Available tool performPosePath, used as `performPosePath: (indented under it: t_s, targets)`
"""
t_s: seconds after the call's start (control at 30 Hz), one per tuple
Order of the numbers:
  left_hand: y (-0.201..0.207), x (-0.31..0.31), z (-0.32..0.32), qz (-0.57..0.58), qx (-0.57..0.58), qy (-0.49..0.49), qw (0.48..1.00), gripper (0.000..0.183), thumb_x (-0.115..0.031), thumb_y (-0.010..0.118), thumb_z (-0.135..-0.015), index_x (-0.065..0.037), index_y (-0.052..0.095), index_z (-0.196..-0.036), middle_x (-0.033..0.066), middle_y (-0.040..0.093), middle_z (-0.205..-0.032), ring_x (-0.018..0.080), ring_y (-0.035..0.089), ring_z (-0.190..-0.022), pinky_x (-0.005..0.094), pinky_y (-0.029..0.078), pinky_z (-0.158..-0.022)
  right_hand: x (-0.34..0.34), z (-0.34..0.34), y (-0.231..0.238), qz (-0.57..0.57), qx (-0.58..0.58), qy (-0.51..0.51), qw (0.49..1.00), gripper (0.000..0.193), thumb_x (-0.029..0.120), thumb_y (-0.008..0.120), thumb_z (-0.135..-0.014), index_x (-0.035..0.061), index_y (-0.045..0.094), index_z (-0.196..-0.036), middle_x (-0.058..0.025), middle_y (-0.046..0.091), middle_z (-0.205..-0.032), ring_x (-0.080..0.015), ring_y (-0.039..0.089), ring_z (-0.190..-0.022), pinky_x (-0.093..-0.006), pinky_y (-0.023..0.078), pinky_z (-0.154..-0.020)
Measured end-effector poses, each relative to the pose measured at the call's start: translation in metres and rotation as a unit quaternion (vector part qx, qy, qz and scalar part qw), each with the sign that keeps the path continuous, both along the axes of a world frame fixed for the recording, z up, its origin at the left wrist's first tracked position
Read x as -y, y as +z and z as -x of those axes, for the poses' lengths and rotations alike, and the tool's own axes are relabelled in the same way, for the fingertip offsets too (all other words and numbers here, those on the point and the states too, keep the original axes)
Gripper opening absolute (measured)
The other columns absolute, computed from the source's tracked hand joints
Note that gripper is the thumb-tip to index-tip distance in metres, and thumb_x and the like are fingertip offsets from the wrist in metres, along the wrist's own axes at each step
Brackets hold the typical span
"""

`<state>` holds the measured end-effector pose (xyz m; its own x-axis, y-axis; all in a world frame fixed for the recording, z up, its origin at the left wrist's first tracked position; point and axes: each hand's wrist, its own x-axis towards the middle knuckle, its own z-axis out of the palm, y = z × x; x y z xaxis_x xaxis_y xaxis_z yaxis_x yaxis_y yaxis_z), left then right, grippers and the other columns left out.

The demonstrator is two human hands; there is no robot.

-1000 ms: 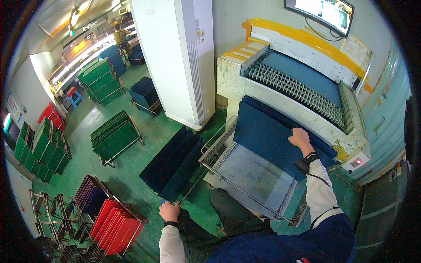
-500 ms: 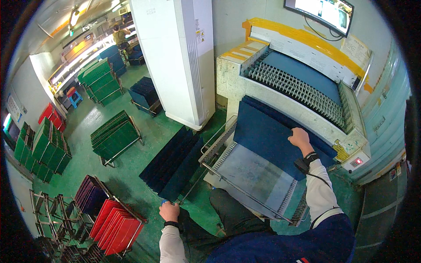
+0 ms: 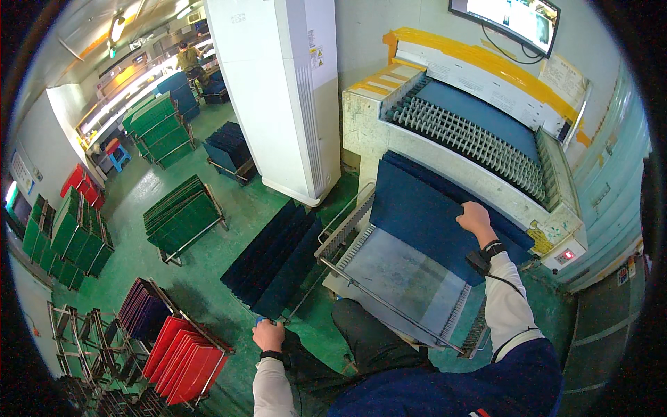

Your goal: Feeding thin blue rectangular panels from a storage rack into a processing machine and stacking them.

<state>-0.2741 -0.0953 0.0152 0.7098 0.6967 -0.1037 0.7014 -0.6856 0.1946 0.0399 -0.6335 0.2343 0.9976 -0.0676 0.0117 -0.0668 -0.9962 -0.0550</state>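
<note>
My right hand [image 3: 474, 217] is closed at the top edge of a dark blue flat panel [image 3: 424, 215]. That panel leans in a metal slotted rack [image 3: 379, 295] in front of me, with other blue panels [image 3: 445, 182] behind it. Down by my left knee, my left hand [image 3: 269, 336] has its fingers curled, and a small blue bit shows at their tips. What it holds, if anything, is hidden. Just beyond it, another rack is filled with several dark blue panels [image 3: 274, 257].
A machine with rows of rollers [image 3: 472, 142] stands behind the rack, below a wall screen [image 3: 511, 21]. A white column-shaped cabinet [image 3: 274, 97] rises left of it. Racks of green panels [image 3: 182, 219] and red panels [image 3: 182, 358] occupy the left floor. A person [image 3: 187, 59] is far back.
</note>
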Motion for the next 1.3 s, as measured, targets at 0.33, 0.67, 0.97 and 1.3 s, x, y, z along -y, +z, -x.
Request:
performPosePath:
  t_s: [0.33,0.67,0.97,1.3]
  targets:
    - [0.002,0.000,0.001,0.006,-0.004,-0.006,1.000,0.029,-0.033,0.068,-0.074,-0.006,0.072,-0.085,0.0149,0.069,-0.095,0.0364,0.063,-0.092,0.0470,0.052,-0.078,0.001,0.000,-0.003,0.001,0.021,0.005,1.000,0.042,0.020,0.066,-0.074,0.0056,0.069,-0.113,-0.0189,0.068,-0.109,-0.0340,0.065,-0.103,-0.0433,0.052,-0.090]
    - [-0.003,0.000,0.002,-0.016,0.036,-0.007,0.999,0.030,-0.033,0.068,-0.074,-0.005,0.072,-0.083,0.0156,0.070,-0.091,0.0374,0.064,-0.090,0.0482,0.052,-0.076,0.006,-0.002,-0.008,-0.006,0.038,0.018,0.999,0.037,0.023,0.069,-0.074,0.0043,0.070,-0.105,-0.0188,0.069,-0.105,-0.0349,0.065,-0.101,-0.0443,0.052,-0.089]
    - [-0.003,-0.001,0.000,0.008,-0.011,0.013,1.000,0.037,-0.039,0.063,-0.075,-0.005,0.072,-0.087,0.0184,0.069,-0.096,0.0387,0.065,-0.093,0.0495,0.054,-0.077,0.011,-0.006,-0.012,-0.012,-0.003,0.022,1.000,0.047,0.027,0.075,-0.071,0.0035,0.067,-0.111,-0.0199,0.064,-0.115,-0.0369,0.059,-0.111,-0.0450,0.048,-0.094]
    - [0.002,-0.004,0.006,0.003,0.001,0.006,1.000,0.040,-0.042,0.065,-0.074,-0.006,0.074,-0.089,0.0145,0.069,-0.096,0.0339,0.065,-0.093,0.0478,0.053,-0.078,0.045,-0.026,0.003,-0.070,0.059,0.025,0.996,0.063,0.023,0.082,-0.064,-0.0016,0.061,-0.118,-0.0232,0.060,-0.121,-0.0363,0.057,-0.116,-0.0431,0.046,-0.097]
